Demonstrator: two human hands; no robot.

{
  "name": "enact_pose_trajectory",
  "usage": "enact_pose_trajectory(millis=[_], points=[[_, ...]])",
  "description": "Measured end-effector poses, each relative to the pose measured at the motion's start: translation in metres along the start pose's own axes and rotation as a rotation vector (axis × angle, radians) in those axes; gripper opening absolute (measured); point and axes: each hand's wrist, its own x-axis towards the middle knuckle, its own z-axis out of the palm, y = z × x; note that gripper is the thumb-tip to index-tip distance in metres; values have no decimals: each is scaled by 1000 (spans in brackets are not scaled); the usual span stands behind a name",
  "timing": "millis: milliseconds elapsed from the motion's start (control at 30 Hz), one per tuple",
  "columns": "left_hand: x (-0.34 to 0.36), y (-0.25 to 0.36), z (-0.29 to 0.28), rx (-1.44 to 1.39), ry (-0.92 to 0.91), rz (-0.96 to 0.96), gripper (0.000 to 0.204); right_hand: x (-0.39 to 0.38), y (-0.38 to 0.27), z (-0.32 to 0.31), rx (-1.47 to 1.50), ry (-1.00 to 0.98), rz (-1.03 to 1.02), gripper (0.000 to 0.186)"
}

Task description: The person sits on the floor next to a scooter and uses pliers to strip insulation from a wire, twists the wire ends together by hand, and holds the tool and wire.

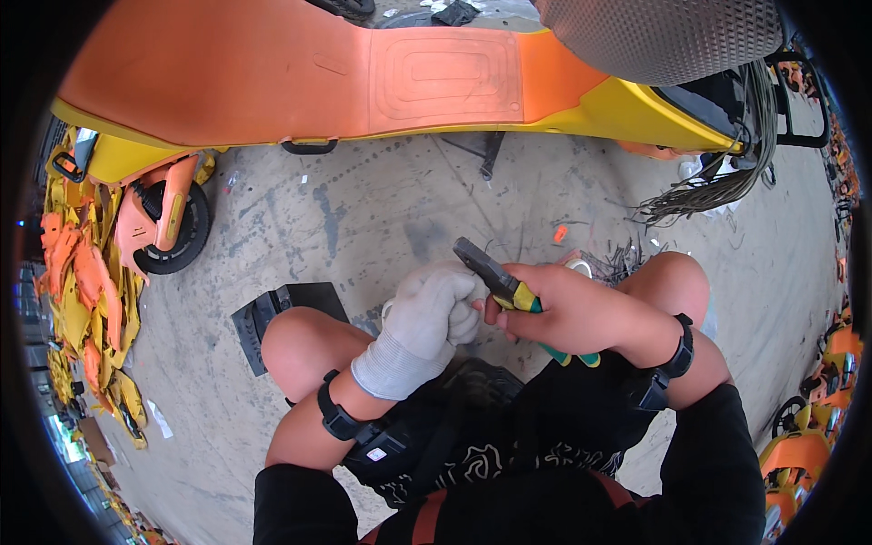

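Note:
My right hand [572, 309], bare, is wrapped round a pair of pliers [489, 271] with dark jaws and yellow-and-green handles. The jaws point up and to the left, away from me. Close beside it, my left hand [422, 309] wears a pale knitted glove and is curled into a fist. Whatever that fist holds, if anything, is hidden by the fingers. Both hands meet between my knees, above the concrete floor [391, 204].
An orange-and-yellow scooter body [309, 73] stretches across the far side. A bundle of cables [754, 154] hangs at its right end. Dark scraps [622, 262] lie by my right knee, a black box [313, 297] by my left. Yellow and orange panels [91, 282] are heaped at left.

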Motion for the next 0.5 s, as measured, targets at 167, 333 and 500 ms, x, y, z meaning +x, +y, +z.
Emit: enact_pose_trajectory(millis=[167, 333, 500], points=[[-1, -2, -1, -11, -26, -15, 13, -1, 11, -3, 222, -101, 7, 24], [-5, 1, -6, 101, -111, 49, 14, -4, 0, -9, 325, -196, 53, 21], [-9, 0, 12, 60, 39, 91, 22, -7, 2, -9, 528, -292, 58, 18]])
